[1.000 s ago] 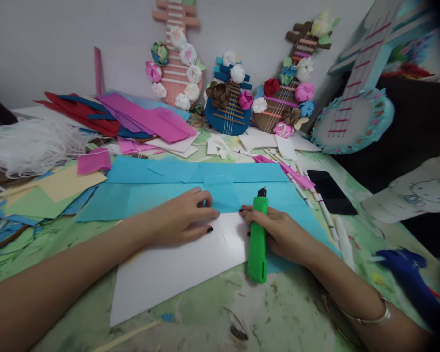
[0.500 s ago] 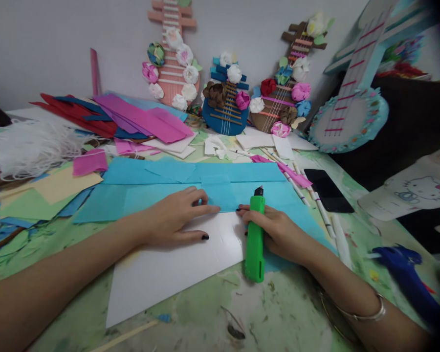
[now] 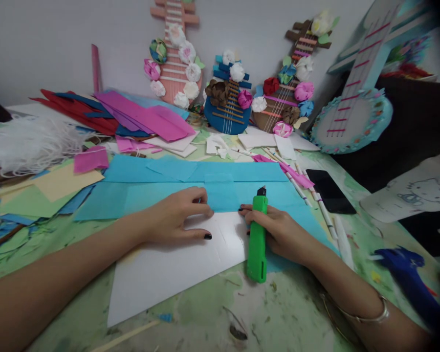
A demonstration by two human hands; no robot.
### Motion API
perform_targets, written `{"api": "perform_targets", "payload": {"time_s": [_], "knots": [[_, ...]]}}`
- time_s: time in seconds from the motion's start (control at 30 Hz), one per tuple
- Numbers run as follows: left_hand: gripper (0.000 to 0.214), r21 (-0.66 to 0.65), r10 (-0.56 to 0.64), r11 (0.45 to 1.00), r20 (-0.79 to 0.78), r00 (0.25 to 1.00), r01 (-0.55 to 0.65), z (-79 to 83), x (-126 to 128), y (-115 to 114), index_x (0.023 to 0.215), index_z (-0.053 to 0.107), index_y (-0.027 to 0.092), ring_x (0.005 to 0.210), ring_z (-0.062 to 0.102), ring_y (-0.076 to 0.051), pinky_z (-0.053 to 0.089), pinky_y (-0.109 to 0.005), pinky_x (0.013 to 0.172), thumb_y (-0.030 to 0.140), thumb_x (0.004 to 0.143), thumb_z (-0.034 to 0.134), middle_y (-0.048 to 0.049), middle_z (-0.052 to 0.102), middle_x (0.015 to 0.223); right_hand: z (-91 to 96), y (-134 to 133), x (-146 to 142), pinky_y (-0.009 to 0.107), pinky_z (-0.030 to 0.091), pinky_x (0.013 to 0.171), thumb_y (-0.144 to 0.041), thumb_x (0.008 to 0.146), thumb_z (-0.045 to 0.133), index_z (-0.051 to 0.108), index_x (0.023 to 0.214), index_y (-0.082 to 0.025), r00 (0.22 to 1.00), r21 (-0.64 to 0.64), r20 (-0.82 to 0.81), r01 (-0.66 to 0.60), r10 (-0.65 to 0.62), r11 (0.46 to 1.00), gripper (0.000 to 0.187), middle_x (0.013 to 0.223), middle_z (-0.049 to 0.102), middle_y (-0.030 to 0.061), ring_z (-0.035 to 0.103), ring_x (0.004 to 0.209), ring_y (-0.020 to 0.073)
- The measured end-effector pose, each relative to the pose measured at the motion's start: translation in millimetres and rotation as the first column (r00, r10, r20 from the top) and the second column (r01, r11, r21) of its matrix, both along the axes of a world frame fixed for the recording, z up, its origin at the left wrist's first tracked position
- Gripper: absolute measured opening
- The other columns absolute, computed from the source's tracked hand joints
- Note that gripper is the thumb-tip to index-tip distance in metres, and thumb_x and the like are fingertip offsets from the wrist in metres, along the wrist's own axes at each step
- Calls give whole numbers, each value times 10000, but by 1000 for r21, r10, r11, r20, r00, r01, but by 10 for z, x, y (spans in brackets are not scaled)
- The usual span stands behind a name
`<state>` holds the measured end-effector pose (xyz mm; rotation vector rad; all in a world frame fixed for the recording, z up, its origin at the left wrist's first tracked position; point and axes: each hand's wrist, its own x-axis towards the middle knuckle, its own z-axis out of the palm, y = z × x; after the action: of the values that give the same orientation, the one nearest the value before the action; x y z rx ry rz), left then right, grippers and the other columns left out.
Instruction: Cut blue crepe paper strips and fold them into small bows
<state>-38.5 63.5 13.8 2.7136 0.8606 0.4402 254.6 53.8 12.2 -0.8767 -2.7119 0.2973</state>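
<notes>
On the cluttered table (image 3: 278, 313), left hand (image 3: 176, 217) lies open, apparently pressing blue paper (image 3: 223, 195); right hand (image 3: 282, 232) grips a green cutter (image 3: 257, 244).

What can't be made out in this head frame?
Head view:
- Green cutter in right hand: tip too small to tell if blade is out.
- White board far edge: hidden under blue paper.
- Left hand fingertips: pinching or pressing the paper, unclear.
- Blue object, right edge: blurred, cut off by dark corner.
</notes>
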Motion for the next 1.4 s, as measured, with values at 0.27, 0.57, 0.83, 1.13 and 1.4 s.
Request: {"api": "perform_targets", "payload": {"time_s": [0.27,0.57,0.83,1.13,1.4], "knots": [[249,-86,46,996,192,980,-30,12,-59,2,785,626,160,794,507,-153,425,-285,745,390,869,582,-52,500,896,-6,6,-4,399,541,846,51,780,419,490,1075,-194,1000,17,1,-4,4,1000,390,1214,620,139,592,1123,259],[271,198,-12,980,80,997,-4,-31,35,20,1083,634,204,1017,513,-254,425,-430,902,369,894,532,-117,560,1080,-8,10,-12,406,527,861,73,746,421,497,1067,-198,999,80,-5,-32,33,996,426,1215,633,130,601,1108,256],[367,204,-62,976,-87,994,79,-45,218,-17,1194,561,137,1012,482,-279,417,-450,901,377,938,452,-150,556,1110,-17,11,-14,397,528,851,75,745,409,478,1078,-193,998,117,-9,-55,56,992,433,1235,624,130,611,1088,256],[434,69,-37,997,-61,997,41,0,254,-10,1261,519,209,992,446,-268,395,-437,898,430,888,528,-122,530,1138,-46,14,-14,328,538,798,28,780,456,522,1061,-210,997,52,-66,29,-26,998,375,1071,683,91,656,959,207],[490,34,-40,998,-122,992,44,27,289,9,1297,491,218,976,424,-265,388,-437,877,466,876,534,-117,503,1133,-74,33,25,288,533,755,43,776,380,502,1043,-181,997,44,-76,19,-16,999,369,1135,668,123,664,979,202]]}}
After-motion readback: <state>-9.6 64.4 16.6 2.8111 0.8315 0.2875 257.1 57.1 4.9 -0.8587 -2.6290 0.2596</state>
